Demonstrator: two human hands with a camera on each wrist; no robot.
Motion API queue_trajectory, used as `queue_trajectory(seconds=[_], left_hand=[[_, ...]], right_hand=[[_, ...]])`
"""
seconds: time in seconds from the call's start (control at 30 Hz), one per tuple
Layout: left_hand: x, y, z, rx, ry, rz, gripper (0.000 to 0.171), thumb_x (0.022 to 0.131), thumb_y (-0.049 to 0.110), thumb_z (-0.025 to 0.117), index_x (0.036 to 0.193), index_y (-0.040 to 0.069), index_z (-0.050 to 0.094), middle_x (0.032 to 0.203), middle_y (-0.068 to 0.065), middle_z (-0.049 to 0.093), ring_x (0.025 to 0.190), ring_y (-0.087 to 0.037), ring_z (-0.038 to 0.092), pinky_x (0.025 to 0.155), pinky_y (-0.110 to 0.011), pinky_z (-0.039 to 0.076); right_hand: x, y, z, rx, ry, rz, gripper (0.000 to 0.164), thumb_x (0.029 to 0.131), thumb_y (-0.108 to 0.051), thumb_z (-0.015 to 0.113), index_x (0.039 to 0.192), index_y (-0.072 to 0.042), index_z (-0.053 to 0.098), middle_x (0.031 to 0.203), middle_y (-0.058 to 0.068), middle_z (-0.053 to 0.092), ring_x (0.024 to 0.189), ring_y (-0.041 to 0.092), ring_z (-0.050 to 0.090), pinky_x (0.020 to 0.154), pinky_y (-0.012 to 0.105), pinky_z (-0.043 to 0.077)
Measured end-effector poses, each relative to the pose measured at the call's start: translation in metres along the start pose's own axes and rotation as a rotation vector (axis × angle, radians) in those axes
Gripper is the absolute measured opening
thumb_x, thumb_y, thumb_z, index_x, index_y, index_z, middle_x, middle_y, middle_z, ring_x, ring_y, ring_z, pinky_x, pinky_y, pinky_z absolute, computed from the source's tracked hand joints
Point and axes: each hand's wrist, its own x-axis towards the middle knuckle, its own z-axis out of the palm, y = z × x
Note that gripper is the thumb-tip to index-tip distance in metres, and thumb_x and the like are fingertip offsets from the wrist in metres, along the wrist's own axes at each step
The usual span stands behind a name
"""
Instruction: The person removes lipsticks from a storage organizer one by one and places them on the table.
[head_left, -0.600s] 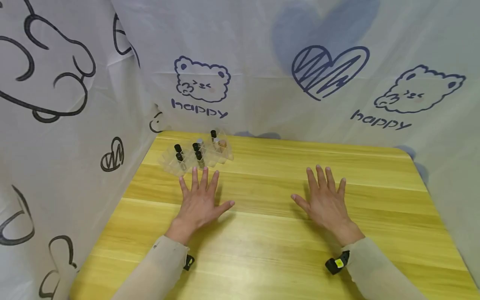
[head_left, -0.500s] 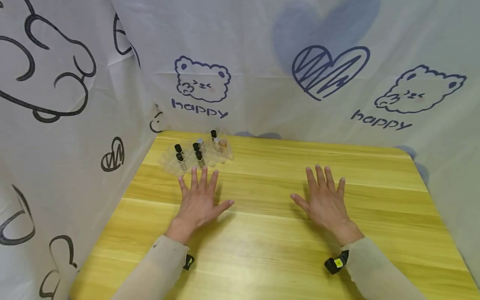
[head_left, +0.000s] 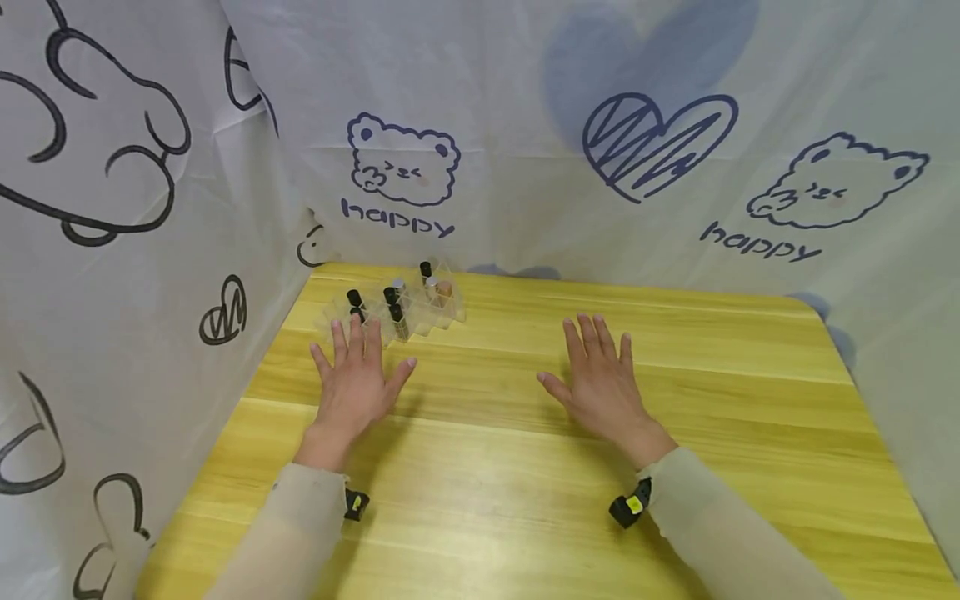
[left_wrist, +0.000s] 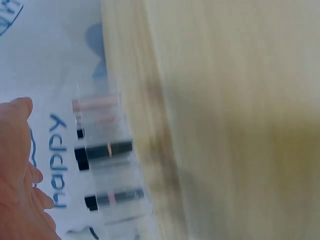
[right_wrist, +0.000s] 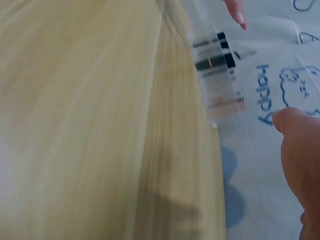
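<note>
A clear plastic cosmetics organizer (head_left: 429,317) stands at the table's back left, with several slim tubes in its compartments. Most tubes have black caps (head_left: 391,296); a pinkish one (head_left: 445,291) sits at the right end. My left hand (head_left: 352,392), fingers spread and palm down, is just in front of the organizer; its fingertips overlap the organizer's near left part in the head view, and whether they touch I cannot tell. My right hand (head_left: 603,392) is spread over the table to the right, holding nothing. In both wrist views the organizer (left_wrist: 107,175) (right_wrist: 215,80) appears sideways.
The yellow wood-grain table (head_left: 480,467) reaches to a white cloth (head_left: 517,200) with drawn bears and hearts, hanging behind. Another printed cloth (head_left: 150,292) runs along the left side. A black strap device sits on each wrist, such as the right wrist camera (head_left: 630,504).
Both hands have moved to the left and slightly away from the body, fingers still spread. My left fingers now overlap the organizer in the head view. The organizer and its tubes have stayed put.
</note>
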Motion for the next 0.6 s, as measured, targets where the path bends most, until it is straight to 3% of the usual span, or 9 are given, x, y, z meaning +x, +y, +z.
queue_trajectory(seconds=[0.37, 0.6], left_hand=[[0.028, -0.04, -0.023, -0.008, 0.019, -0.101, 0.111, 0.1, 0.082, 0.026, 0.167, -0.002, -0.001, 0.173, -0.029, -0.009, 0.158, -0.047, -0.022, 0.117, -0.082, -0.015], [0.042, -0.061, -0.015, -0.018, -0.008, -0.146, 0.117, 0.097, 0.086, 0.022, 0.166, -0.005, -0.004, 0.172, -0.03, -0.012, 0.158, -0.048, -0.02, 0.117, -0.079, -0.018]], right_hand=[[0.049, -0.053, 0.015, -0.023, -0.055, -0.105, 0.091, 0.107, -0.06, 0.05, 0.169, -0.003, 0.016, 0.176, 0.019, 0.015, 0.164, 0.038, 0.009, 0.131, 0.065, 0.011], [0.072, -0.074, 0.035, -0.022, -0.111, -0.132, 0.088, 0.108, -0.058, 0.047, 0.169, -0.004, 0.015, 0.177, 0.018, 0.015, 0.164, 0.036, 0.012, 0.132, 0.061, 0.012]])
